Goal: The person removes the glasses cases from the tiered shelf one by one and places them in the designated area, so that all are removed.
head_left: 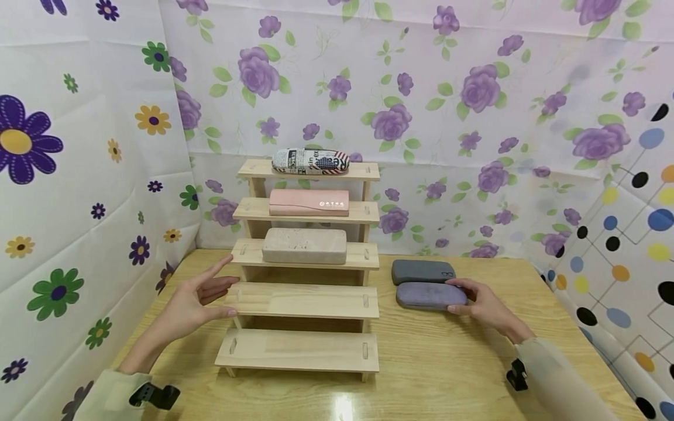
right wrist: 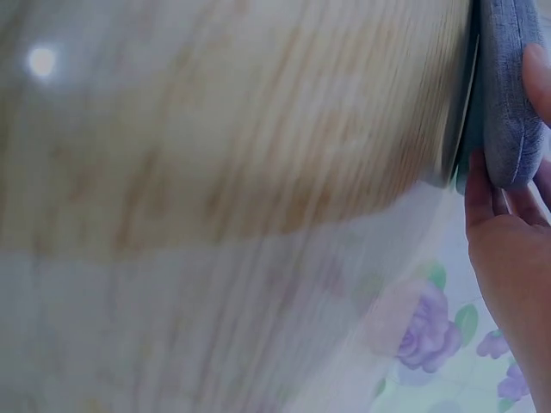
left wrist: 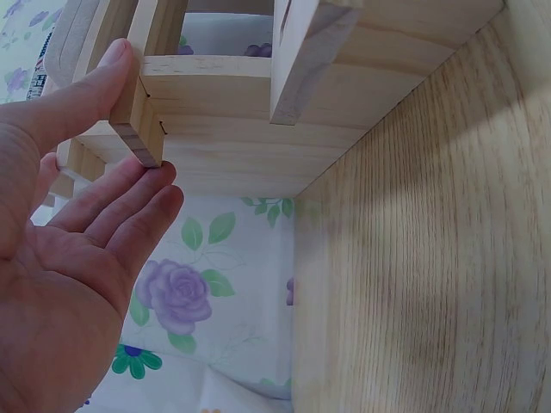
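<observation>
A stepped wooden display rack [head_left: 305, 351] stands on the table. My left hand [head_left: 192, 304] is at the left end of its second step from the bottom; in the left wrist view the thumb [left wrist: 95, 90] and fingertips [left wrist: 164, 185] lie on opposite edges of that board. To the right of the rack, my right hand [head_left: 487, 307] grips the right end of a purple-blue glasses case [head_left: 429, 296], thumb in front and fingers behind. That case lies right before a dark grey glasses case [head_left: 418, 271]. The right wrist view shows only part of the held blue case [right wrist: 512, 95].
On the rack's upper steps lie a newspaper-print glasses case [head_left: 310, 161] at the top, a pink case [head_left: 309, 202] below it and a cream case [head_left: 304, 245] on the middle step. Patterned cloth [head_left: 337, 88] hangs behind and at both sides of the wooden table [head_left: 447, 362].
</observation>
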Demonstrator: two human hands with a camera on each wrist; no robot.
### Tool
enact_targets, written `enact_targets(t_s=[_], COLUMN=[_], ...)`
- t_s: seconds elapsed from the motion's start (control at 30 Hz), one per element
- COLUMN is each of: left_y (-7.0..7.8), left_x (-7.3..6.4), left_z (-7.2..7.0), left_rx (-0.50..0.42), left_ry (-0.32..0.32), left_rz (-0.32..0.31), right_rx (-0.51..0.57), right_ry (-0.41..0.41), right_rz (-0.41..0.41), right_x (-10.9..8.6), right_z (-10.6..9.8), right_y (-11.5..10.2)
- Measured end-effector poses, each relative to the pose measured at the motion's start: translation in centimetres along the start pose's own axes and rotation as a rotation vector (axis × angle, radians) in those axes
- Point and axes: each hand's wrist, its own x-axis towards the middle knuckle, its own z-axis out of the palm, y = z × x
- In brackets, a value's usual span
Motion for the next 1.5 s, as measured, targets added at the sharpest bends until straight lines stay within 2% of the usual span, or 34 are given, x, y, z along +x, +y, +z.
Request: enact_targets(t_s=[0.4,0.87,1.5], left_y=[0.05,-0.01,0.12], left_x=[-0.05,-0.02,-0.06], left_z=[0.02,0.05,0.04], left_rx=[-0.001,-0.007,0.003], left_ry=[-0.002,-0.001,0.002], left_rz=[0.005,0.022,0.010], right_rx=[-0.015,-0.021,-0.049], right_ry=[-0.025,0.032,0.050], right_rz=[0.001,-0.011,0.045], right_x=[0.40,0.05,0.57], right_z=[-0.25,-0.49,-0.48], right_y=[0.64,0.62,0.48])
